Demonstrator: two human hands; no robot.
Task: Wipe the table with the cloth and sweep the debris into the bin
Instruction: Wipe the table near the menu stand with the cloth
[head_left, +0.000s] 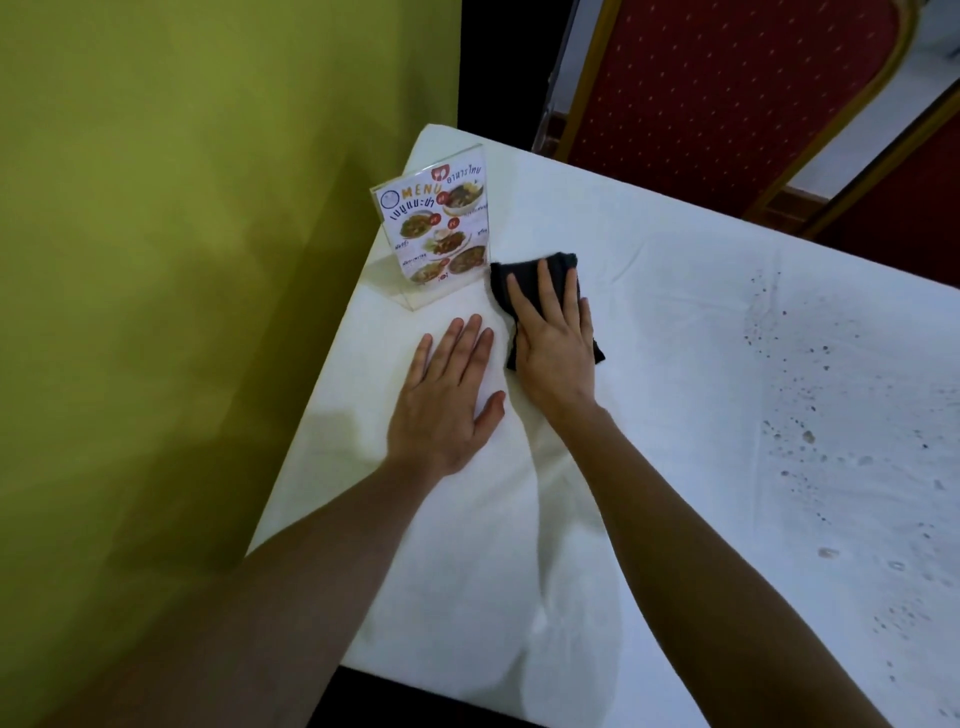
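Right grip: right hand (553, 345) lies flat with straight, spread fingers pressing down on the cloth (540, 283); nothing is clenched, the palm covers most of the cloth
Left grip: left hand (448, 397) is released, fingers straight and close together, palm resting flat on the tabletop (675, 322) just left of the right hand; it holds nothing
Cloth: dark, folded, lying on the tabletop under the right hand, its far edge showing past the fingertips and a corner showing by the heel of the hand; its left edge is just beside the menu stand (434, 228), whether touching cannot be told
Debris: debris (810, 415) is a scatter of dark specks and small crumbs across the right part of the tabletop, well apart from both hands and from the cloth
Tabletop: covered in white fabric with soft creases; the hands are near its far left corner
Menu stand: clear plastic holder standing upright near the left edge, with a printed card showing dishes and the word MENU
Wall: green wall (182, 260) runs along the left side of the tabletop
Chair: red padded chair (727, 88) with a gold frame stands beyond the far edge
Bin: not in view
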